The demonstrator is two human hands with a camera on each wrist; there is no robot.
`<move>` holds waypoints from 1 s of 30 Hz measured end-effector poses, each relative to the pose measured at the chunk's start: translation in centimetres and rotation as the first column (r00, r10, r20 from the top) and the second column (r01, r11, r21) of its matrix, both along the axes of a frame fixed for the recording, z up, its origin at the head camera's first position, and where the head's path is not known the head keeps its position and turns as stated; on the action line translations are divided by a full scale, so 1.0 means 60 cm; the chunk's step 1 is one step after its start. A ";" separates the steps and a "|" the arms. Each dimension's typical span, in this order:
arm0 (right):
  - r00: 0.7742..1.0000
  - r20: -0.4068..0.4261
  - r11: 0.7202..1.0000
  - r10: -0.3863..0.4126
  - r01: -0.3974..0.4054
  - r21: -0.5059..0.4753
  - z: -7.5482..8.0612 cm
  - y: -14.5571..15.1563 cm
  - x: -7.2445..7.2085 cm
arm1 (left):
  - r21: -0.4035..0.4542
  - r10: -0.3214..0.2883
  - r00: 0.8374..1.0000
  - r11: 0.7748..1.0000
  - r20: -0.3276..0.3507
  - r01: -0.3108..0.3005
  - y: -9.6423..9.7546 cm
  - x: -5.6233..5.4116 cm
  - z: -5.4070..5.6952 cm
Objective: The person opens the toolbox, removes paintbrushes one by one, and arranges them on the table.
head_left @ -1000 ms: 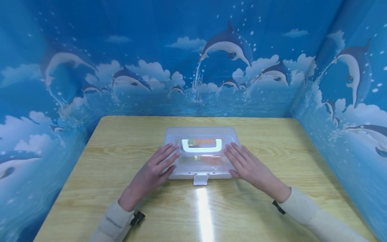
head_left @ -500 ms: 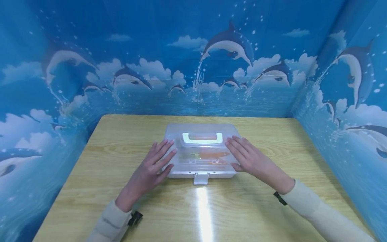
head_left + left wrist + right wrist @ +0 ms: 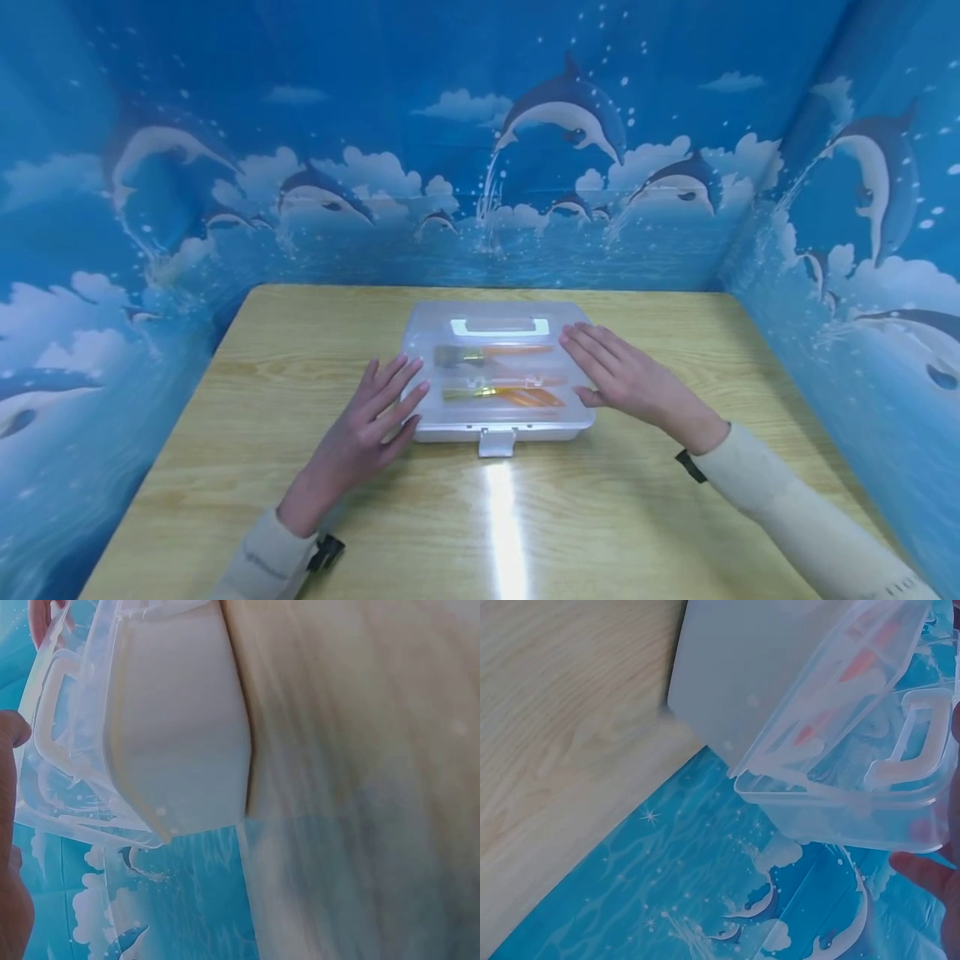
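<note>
A translucent plastic storage box (image 3: 498, 429) sits on the table, its lid (image 3: 840, 814) swung partway up. The lid carries a white handle (image 3: 498, 327), also visible as a pale handle (image 3: 911, 761) in the right wrist view. Through the plastic, brushes with orange handles (image 3: 521, 393) show inside. My left hand (image 3: 367, 425) is at the lid's left edge, fingers straight and slightly spread. At the right edge is my right hand (image 3: 626, 383), with straight fingers along the lid and the thumb apart. A white latch (image 3: 497, 442) hangs loose at the box's front.
The box stands on a wood-grain table (image 3: 300, 358). Blue curtains with printed dolphins (image 3: 450, 242) close off the back and both sides. A bright strip of reflected light (image 3: 506, 517) lies in front of the box.
The lid has tilted upward, and its handle has shifted toward the back. The brushes inside show more clearly. My left hand has drawn slightly left; my right hand has risen a little.
</note>
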State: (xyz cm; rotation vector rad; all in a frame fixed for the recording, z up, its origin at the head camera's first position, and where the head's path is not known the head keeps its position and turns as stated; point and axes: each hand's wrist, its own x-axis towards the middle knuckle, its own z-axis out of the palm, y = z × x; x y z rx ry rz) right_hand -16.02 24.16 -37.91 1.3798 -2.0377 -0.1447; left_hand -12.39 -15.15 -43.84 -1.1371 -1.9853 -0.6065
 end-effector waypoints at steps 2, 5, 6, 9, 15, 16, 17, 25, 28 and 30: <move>0.999 -0.026 1.000 0.024 -0.024 0.001 0.000 0.000 -0.008 | -0.013 0.006 1.000 1.000 -0.002 -0.006 -0.002 0.003 -0.003; 0.998 -0.056 0.999 0.037 -0.036 0.008 0.001 0.002 -0.018 | -0.022 0.012 1.000 1.000 -0.003 -0.012 -0.003 0.005 -0.005; 0.997 -0.060 0.999 0.041 -0.041 0.007 0.002 0.002 -0.020 | -0.020 0.010 1.000 1.000 -0.003 -0.010 -0.003 0.005 -0.006; 0.997 -0.051 0.999 0.051 -0.051 -0.009 0.005 0.003 -0.028 | -0.007 -0.004 1.000 1.000 -0.017 0.004 -0.003 0.005 -0.008; 0.997 0.006 0.994 0.082 -0.081 -0.073 0.014 0.003 -0.041 | 0.007 -0.035 0.999 0.999 -0.037 0.035 -0.006 0.007 -0.012; 0.996 0.016 0.993 0.087 -0.085 -0.083 0.015 0.003 -0.043 | 0.009 -0.036 0.999 0.999 -0.038 0.036 -0.007 0.007 -0.012; 0.996 0.026 0.992 0.090 -0.087 -0.091 0.016 0.004 -0.045 | 0.007 -0.035 0.999 0.999 -0.033 0.035 -0.008 0.008 -0.013; 0.991 0.105 0.993 0.084 -0.075 -0.089 0.029 0.008 -0.056 | -0.069 -0.016 1.000 0.997 0.020 0.017 -0.019 0.017 -0.021; 0.990 0.113 0.994 0.079 -0.070 -0.083 0.032 0.009 -0.061 | -0.105 -0.011 0.999 0.994 0.052 0.017 -0.025 0.021 -0.024; 0.989 0.124 0.994 0.082 -0.072 -0.087 0.034 0.010 -0.065 | -0.128 -0.002 0.996 0.992 0.089 0.013 -0.029 0.023 -0.025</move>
